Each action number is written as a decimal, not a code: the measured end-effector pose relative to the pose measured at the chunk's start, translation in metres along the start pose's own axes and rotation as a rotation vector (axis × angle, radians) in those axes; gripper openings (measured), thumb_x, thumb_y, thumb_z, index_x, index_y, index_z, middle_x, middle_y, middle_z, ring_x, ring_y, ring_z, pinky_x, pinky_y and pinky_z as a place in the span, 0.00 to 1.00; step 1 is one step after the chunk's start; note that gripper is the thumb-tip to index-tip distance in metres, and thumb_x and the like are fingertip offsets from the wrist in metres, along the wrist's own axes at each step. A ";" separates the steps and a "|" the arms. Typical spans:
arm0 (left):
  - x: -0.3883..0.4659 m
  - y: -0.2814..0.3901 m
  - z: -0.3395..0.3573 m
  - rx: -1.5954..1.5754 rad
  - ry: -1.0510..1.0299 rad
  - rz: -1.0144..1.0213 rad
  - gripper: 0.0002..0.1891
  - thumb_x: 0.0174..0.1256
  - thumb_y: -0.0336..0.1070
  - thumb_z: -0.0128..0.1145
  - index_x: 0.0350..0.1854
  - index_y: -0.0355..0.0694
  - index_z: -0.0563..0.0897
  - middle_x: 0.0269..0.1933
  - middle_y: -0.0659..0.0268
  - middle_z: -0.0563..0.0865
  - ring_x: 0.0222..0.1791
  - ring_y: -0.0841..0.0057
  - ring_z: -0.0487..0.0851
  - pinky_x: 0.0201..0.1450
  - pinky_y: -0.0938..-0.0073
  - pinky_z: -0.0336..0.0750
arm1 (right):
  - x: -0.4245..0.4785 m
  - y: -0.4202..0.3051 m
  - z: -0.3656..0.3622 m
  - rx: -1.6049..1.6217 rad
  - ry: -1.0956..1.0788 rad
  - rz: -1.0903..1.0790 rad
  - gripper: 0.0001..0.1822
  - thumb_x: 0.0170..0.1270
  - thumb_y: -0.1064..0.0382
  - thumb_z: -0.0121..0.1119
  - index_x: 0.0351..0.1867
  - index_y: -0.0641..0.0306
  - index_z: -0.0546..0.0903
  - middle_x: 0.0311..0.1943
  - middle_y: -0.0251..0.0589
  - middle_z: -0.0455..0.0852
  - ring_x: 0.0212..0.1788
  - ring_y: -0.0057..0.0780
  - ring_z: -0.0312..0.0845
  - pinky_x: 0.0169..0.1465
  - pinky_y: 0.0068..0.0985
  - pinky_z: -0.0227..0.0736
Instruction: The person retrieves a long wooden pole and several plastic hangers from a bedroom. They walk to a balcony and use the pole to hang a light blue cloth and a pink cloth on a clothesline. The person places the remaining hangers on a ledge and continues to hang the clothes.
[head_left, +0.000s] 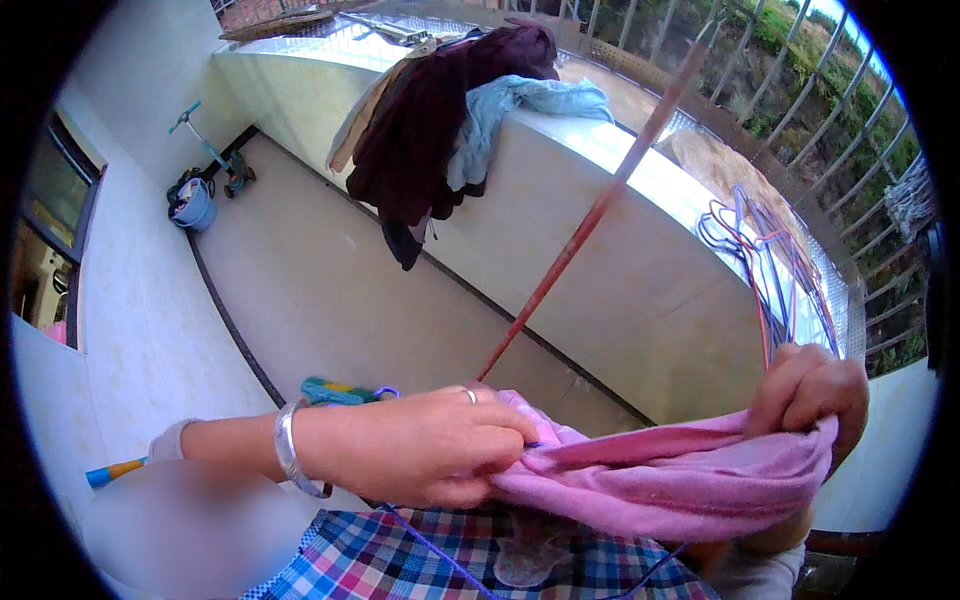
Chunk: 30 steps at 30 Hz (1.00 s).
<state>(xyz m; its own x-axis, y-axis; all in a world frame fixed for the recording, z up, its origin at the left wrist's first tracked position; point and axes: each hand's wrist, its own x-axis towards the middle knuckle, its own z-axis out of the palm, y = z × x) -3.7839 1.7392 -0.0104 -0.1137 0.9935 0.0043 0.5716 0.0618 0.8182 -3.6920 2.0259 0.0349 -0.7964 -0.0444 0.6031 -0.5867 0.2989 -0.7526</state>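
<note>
A bunched pink cloth (675, 487), a garment by its look, is stretched between my two hands above the checked apron (450, 540) I wear. My left hand (420, 450), with a ring and a silver bracelet at the wrist, grips the cloth's left end. The right end is clenched in my right hand (810, 397), which is slightly blurred. Purple-blue strands show below the cloth and look like parts of a hanger, though its upper part is hidden by hands and fabric. A reddish pole (570, 255) slants up behind my left hand.
Dark garments (420, 127) and a light blue cloth (487, 112) drape over the low ledge wall. Several wire hangers (772, 255) lie on the ledge at right, beside the metal railing (810, 82). A blue bucket (196, 208) and a scooter (225, 165) stand in the far corner.
</note>
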 end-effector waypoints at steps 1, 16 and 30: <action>-0.003 0.004 -0.005 -0.011 0.050 0.015 0.07 0.57 0.32 0.57 0.36 0.37 0.75 0.59 0.53 0.74 0.58 0.58 0.71 0.59 0.61 0.65 | -0.001 0.004 -0.009 -0.106 0.059 -0.019 0.18 0.55 0.51 0.66 0.24 0.59 0.71 0.21 0.36 0.75 0.25 0.24 0.74 0.26 0.23 0.65; -0.036 0.044 -0.046 0.298 0.356 -0.065 0.19 0.44 0.29 0.65 0.41 0.37 0.76 0.32 0.59 0.81 0.29 0.61 0.80 0.31 0.71 0.74 | -0.014 0.016 -0.063 -0.541 -0.867 0.303 0.18 0.35 0.61 0.75 0.30 0.59 0.80 0.37 0.37 0.83 0.40 0.37 0.77 0.44 0.35 0.69; -0.062 0.053 -0.049 0.126 0.698 -0.023 0.14 0.59 0.20 0.47 0.47 0.33 0.79 0.46 0.55 0.83 0.41 0.64 0.80 0.47 0.67 0.73 | 0.008 -0.020 -0.047 -0.042 0.524 0.381 0.17 0.66 0.49 0.50 0.41 0.62 0.73 0.30 0.44 0.80 0.33 0.31 0.76 0.39 0.26 0.71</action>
<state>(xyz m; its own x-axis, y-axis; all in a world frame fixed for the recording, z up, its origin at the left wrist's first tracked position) -3.7865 1.6761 0.0614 -0.5965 0.7015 0.3900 0.6480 0.1343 0.7497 -3.6799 2.0646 0.0669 -0.7644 0.5399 0.3525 -0.2622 0.2393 -0.9349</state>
